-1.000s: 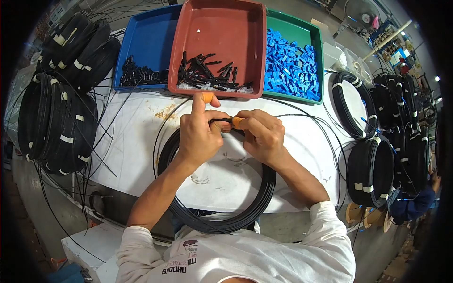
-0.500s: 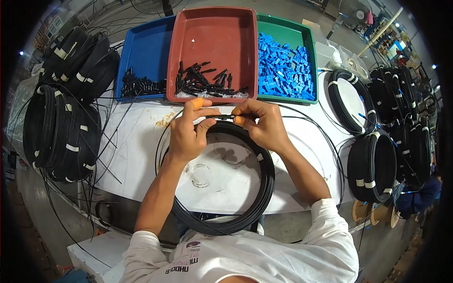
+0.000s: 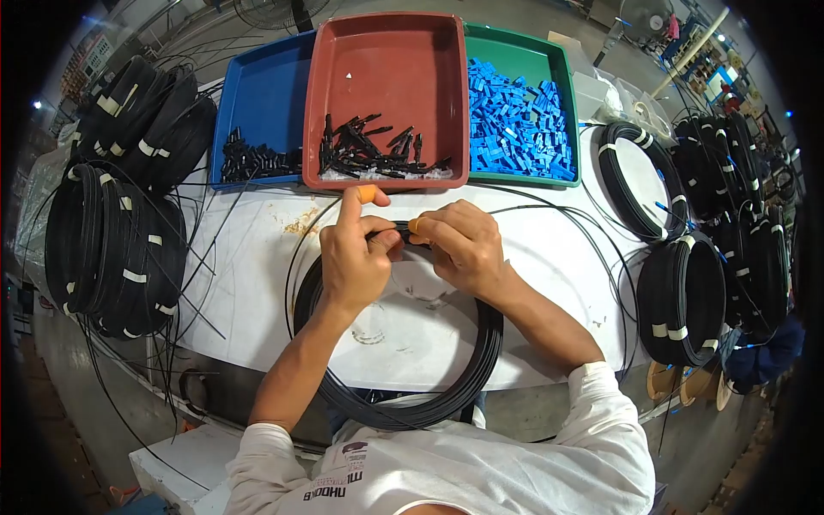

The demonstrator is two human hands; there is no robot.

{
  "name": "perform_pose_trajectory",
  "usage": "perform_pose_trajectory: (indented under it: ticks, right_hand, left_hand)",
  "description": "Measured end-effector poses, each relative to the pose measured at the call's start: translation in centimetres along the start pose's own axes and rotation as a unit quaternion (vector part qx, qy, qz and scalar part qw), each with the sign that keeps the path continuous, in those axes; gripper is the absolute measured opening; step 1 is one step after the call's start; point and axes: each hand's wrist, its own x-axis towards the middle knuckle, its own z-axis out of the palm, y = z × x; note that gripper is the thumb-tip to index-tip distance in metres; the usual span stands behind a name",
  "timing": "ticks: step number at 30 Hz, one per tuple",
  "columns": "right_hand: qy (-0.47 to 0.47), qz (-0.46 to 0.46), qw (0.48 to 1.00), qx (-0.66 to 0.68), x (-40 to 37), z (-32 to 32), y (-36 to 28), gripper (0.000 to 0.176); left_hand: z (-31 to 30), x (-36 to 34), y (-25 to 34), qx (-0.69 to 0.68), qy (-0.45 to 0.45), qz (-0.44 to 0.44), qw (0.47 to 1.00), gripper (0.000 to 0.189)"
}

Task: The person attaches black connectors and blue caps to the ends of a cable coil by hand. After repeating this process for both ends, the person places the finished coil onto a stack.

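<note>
White worktable (image 3: 245, 287) fills the view, with three trays side by side along its far edge: a blue tray (image 3: 262, 90) with a few black parts, a red tray (image 3: 386, 60) with a heap of black pieces (image 3: 369, 148), and a green tray (image 3: 525, 50) full of blue parts (image 3: 519, 120). Taped black cable bundles are stacked at the left edge (image 3: 112, 245) and the right edge (image 3: 682, 300). A large black cable coil (image 3: 485, 343) lies on the near middle of the table. Above its far arc both hands meet. The left hand (image 3: 354, 262) and the right hand (image 3: 463, 249) are curled shut, pinching a small black connector (image 3: 400, 227) between them, just short of the red tray. The left index finger, capped in orange (image 3: 367, 194), sticks out straight toward that tray.
</note>
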Motion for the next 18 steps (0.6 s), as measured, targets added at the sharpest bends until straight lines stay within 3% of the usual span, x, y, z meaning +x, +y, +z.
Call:
perform_pose_trajectory:
  ticks: [2,5,8,10,12,13,14,15,16,17,18]
  right_hand:
    - [-0.006,0.01,1.0,-0.004,-0.2,0.1,-0.5,0.023]
    - [-0.047,0.29,0.944,0.15,0.6,-0.3,-1.4,0.013]
    - [-0.125,0.356,0.91,0.172,1.0,-0.8,-0.8,0.012]
    - [-0.122,0.377,0.894,0.209,1.0,-0.8,-0.7,0.011]
    - [-0.168,0.462,0.827,0.274,1.1,-1.2,-0.1,0.01]
    - [-0.19,0.454,0.824,0.279,1.3,-1.6,0.1,0.01]
    - [-0.19,0.454,0.825,0.279,1.3,-1.8,-0.1,0.01]
    - [-0.161,0.406,0.86,0.266,1.5,-2.0,-0.3,0.01]
    - [-0.131,0.355,0.891,0.253,1.6,-2.0,-0.5,0.011]
    - [-0.059,0.285,0.932,0.216,1.1,-1.3,-0.4,0.018]
    - [-0.057,0.284,0.932,0.216,1.0,-1.2,-0.2,0.018]
  left_hand:
    - [0.3,-0.3,0.1,0.055,0.01,0.028,0.998,0.033]
    - [1.2,-0.6,-0.7,0.135,0.05,0.188,0.972,0.028]
    - [1.2,-0.6,-1.2,0.161,0.018,0.194,0.967,0.029]
    - [1.0,-0.5,-1.3,0.185,0.014,0.221,0.957,0.03]
    - [0.9,-0.4,-1.1,0.204,-0.005,0.292,0.934,0.029]
    - [0.7,-0.4,-1.1,0.204,-0.006,0.292,0.934,0.029]
    - [0.7,-0.3,-0.9,0.167,0.001,0.234,0.958,0.029]
    - [0.7,0.0,-0.8,0.129,0.01,0.177,0.976,0.03]
    - [0.6,0.2,-0.7,0.13,0.012,0.18,0.975,0.03]
    - [0.4,0.4,-0.7,0.035,-0.006,0.086,0.996,0.029]
    - [0.3,0.5,-0.7,-0.061,-0.024,-0.009,0.998,0.029]
